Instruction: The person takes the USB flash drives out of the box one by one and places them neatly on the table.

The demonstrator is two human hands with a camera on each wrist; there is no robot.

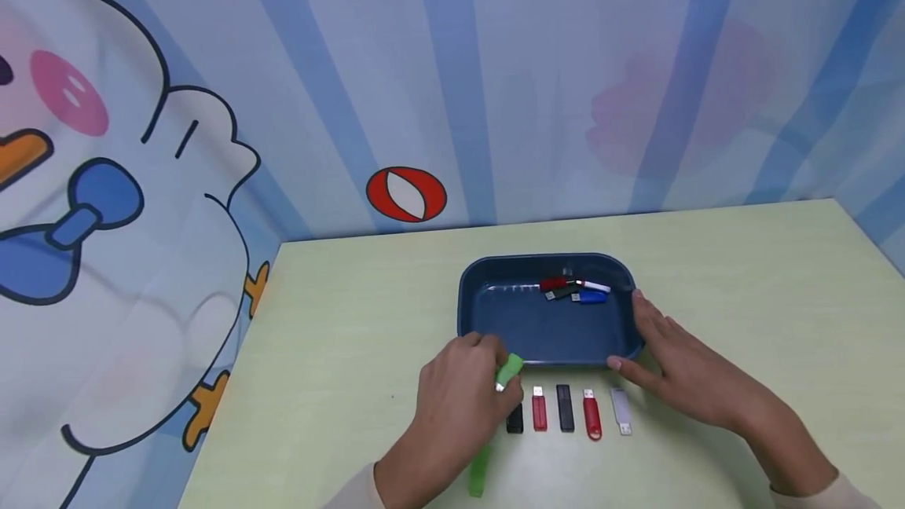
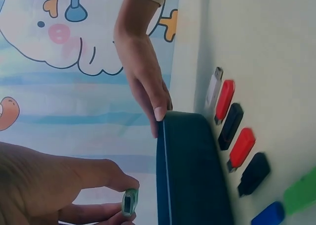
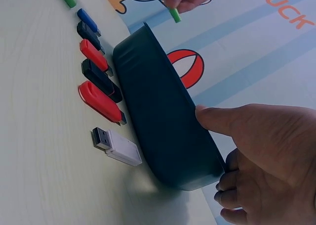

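Observation:
My left hand [image 1: 463, 383] pinches a green USB stick [image 1: 509, 370] between thumb and fingers, over the near left part of a dark blue tray [image 1: 537, 332]. At the tray's right end rests my right hand [image 1: 689, 368], its fingers extended along the side and its thumb touching the near rim. Inside the tray lie a red USB stick [image 1: 553, 284], a black one, a blue one [image 1: 591, 298] and a slim white piece [image 1: 595, 287]. A blue USB stick [image 2: 269, 214] on the table is hidden from the head view by my left hand.
In front of the tray, several USB sticks form a row: black [image 1: 514, 419], red [image 1: 540, 413], black [image 1: 566, 408], red with a loop [image 1: 591, 416] and pale grey [image 1: 621, 411]. Another green item [image 1: 478, 471] lies near my left wrist. A printed cloth [image 1: 537, 85] hangs behind the table.

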